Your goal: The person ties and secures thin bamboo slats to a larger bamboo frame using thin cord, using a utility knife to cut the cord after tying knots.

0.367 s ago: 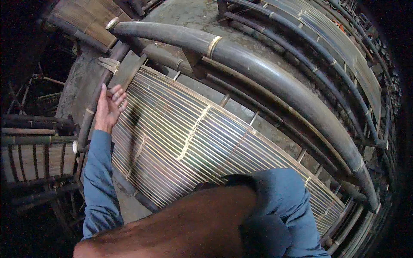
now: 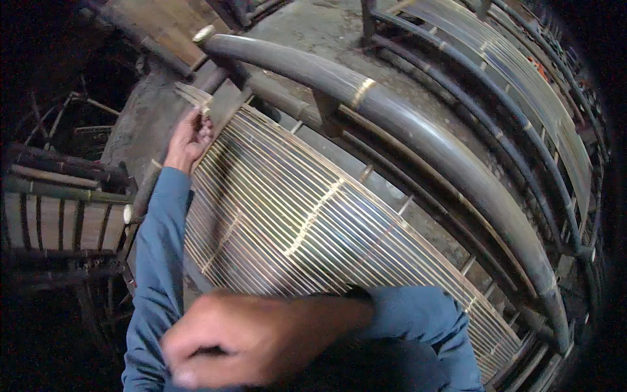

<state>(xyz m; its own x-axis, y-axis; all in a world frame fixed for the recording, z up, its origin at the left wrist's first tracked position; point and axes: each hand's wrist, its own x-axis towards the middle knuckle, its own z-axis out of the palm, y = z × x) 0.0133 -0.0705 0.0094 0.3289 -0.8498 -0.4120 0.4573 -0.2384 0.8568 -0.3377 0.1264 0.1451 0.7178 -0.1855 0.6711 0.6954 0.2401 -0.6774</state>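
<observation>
At the far left end of a slatted bamboo seat [image 2: 287, 202], my left hand [image 2: 189, 138] reaches out with its fingers bent. Its fingertips close on the near end of a few short pale bamboo strips [image 2: 191, 95], beside the seat's end board. My right hand [image 2: 255, 336] is large and blurred in the foreground, over the near part of the slats. Its fingers curl toward the thumb with a small dark gap between them; whether anything is in them cannot be made out. Pale cross-lashing [image 2: 315, 215] runs over the slats.
A thick, dark curved bamboo rail [image 2: 418, 104] runs along the seat's far side. Beyond it stands another bamboo bench [image 2: 516, 72]. At the left are a slatted bamboo piece [image 2: 59, 222] and stacked poles [image 2: 65, 166]. A flat brown panel [image 2: 153, 26] lies at the upper left.
My left hand has moved forward from beside the seat to the pale strips, its spread fingers now bent onto them. My right hand has swung lower, its curled fingers coming into view.
</observation>
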